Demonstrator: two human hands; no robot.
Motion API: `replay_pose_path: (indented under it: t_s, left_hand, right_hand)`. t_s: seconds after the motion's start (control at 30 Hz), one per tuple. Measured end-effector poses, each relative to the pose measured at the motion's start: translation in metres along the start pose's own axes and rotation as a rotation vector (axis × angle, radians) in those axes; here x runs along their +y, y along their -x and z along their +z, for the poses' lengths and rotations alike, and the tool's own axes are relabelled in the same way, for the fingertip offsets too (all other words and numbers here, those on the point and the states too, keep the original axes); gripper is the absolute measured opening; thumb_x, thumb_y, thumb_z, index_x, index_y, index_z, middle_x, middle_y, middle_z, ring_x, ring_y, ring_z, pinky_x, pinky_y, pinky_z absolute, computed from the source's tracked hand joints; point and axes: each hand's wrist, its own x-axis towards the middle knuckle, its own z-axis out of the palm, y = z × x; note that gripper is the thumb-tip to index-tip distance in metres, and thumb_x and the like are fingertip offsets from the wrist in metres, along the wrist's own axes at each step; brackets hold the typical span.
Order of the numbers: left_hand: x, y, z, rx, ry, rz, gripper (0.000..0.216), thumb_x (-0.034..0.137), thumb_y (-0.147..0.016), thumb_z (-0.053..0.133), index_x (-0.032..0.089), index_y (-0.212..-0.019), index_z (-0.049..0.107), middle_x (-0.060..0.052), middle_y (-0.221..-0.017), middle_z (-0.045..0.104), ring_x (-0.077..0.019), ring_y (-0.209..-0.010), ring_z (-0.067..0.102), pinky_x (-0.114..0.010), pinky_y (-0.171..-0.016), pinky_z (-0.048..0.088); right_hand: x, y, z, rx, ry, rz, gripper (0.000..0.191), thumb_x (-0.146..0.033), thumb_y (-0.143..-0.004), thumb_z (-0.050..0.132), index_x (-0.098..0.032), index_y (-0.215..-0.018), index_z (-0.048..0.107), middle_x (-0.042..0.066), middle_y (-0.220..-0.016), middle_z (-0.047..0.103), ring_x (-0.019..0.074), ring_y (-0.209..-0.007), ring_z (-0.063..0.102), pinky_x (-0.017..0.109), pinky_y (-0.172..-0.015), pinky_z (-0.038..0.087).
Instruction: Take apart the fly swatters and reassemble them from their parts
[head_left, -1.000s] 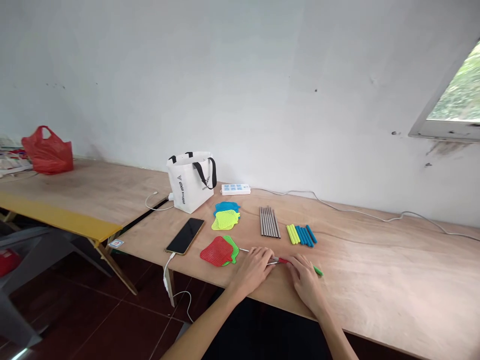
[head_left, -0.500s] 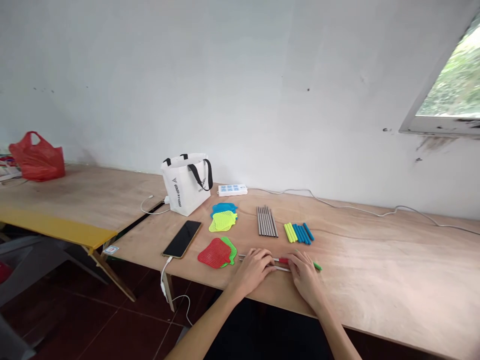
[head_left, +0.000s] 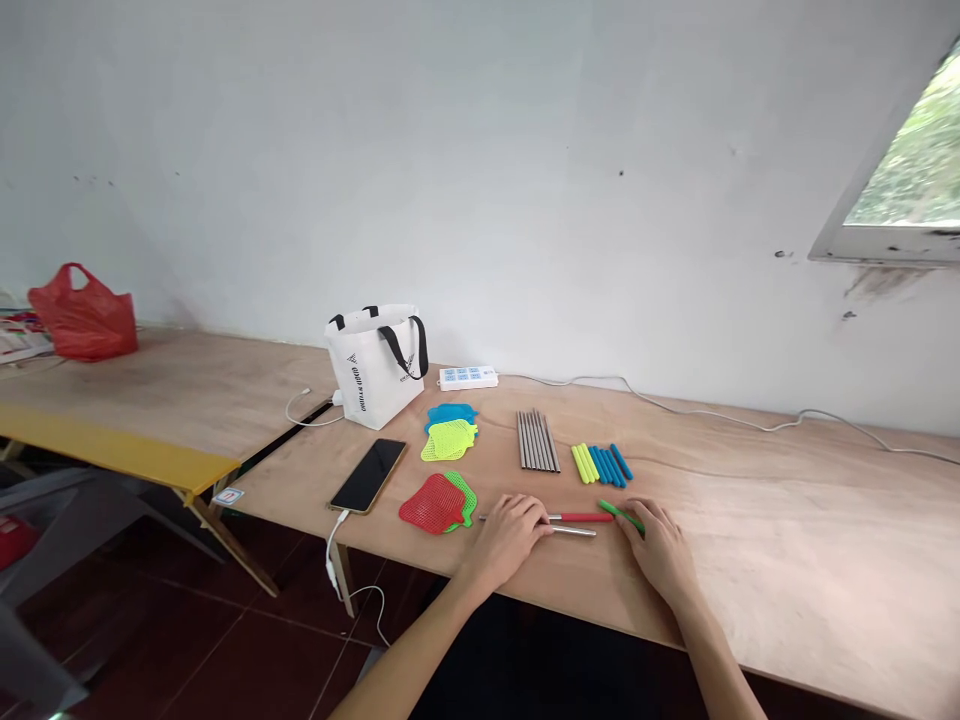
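Note:
My left hand (head_left: 510, 535) is closed at the table's front edge over two metal rods. One rod carries a red plastic sleeve (head_left: 589, 517) on its right end; the other metal rod (head_left: 575, 531) shows a bare end. My fingers hide the middle of both. Further right, my right hand (head_left: 660, 550) grips a green plastic sleeve (head_left: 615, 511), its free end pointing up and left, apart from the bare rod. Left of my left hand lie a red mesh swatter head (head_left: 432, 504) and a green mesh swatter head (head_left: 465, 488).
Behind my hands lie several metal rods (head_left: 537, 441), yellow sleeves (head_left: 583, 464) and blue sleeves (head_left: 609, 466). Yellow swatter heads (head_left: 448, 441) and blue swatter heads (head_left: 450, 413) lie near a phone (head_left: 369, 477) on its cable. A white bag (head_left: 379, 375) and a power strip (head_left: 468, 377) stand by the wall.
My right hand has moved right with the green sleeve, uncovering the red sleeve and the bare rod's end. My left hand stays over the rods.

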Motion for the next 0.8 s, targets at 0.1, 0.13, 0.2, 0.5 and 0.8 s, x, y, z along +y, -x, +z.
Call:
replay_pose_path:
  t_s: [0.1,0.13,0.2,0.5,0.8]
  left_hand:
    - [0.0,0.0,-0.001,0.021,-0.014,-0.034,0.013,0.031,-0.104,0.056,0.021,-0.098,0.063,-0.001,-0.104,0.072,-0.0204,-0.1,0.065,-0.035,-0.089,0.043]
    - [0.0,0.0,-0.001,0.031,-0.013,-0.046,0.014,0.031,-0.104,0.055,0.021,-0.098,0.063,-0.001,-0.103,0.072,-0.0204,-0.099,0.065,-0.035,-0.088,0.043]
    - [-0.001,0.0,-0.002,0.048,-0.006,-0.068,0.014,0.03,-0.105,0.054,0.021,-0.098,0.062,-0.001,-0.103,0.072,-0.02,-0.097,0.065,-0.035,-0.087,0.043]
    - [-0.004,-0.002,0.003,0.027,0.008,-0.028,0.016,0.031,-0.105,0.053,0.021,-0.097,0.062,-0.001,-0.101,0.071,-0.02,-0.097,0.064,-0.035,-0.088,0.043]
    - [-0.007,-0.001,0.006,0.037,-0.016,-0.046,0.016,0.027,-0.107,0.047,0.021,-0.099,0.059,-0.002,-0.102,0.071,-0.0204,-0.096,0.064,-0.035,-0.086,0.044]
  right_hand:
    - [-0.004,-0.001,0.0,0.023,-0.128,0.043,0.033,-0.05,-0.095,0.042,-0.027,-0.103,0.065,0.007,-0.11,0.072,0.0294,-0.102,0.067,0.046,-0.085,0.051]
    - [-0.006,-0.001,0.0,0.017,-0.188,0.045,0.034,-0.05,-0.095,0.042,-0.027,-0.104,0.064,0.008,-0.108,0.073,0.0284,-0.098,0.068,0.044,-0.083,0.052]
    - [-0.011,-0.001,-0.002,-0.017,-0.287,0.005,0.035,-0.051,-0.096,0.042,-0.026,-0.105,0.064,0.008,-0.105,0.073,0.0267,-0.093,0.069,0.041,-0.081,0.054]
    - [-0.029,0.005,-0.005,-0.202,-0.236,-0.282,0.034,-0.043,-0.102,0.039,-0.03,-0.113,0.068,0.006,-0.104,0.069,0.0248,-0.099,0.064,0.043,-0.092,0.053]
    - [-0.021,0.003,0.002,-0.164,-0.185,-0.253,0.038,-0.044,-0.102,0.038,-0.032,-0.115,0.071,0.006,-0.096,0.064,0.0246,-0.095,0.062,0.043,-0.09,0.052]
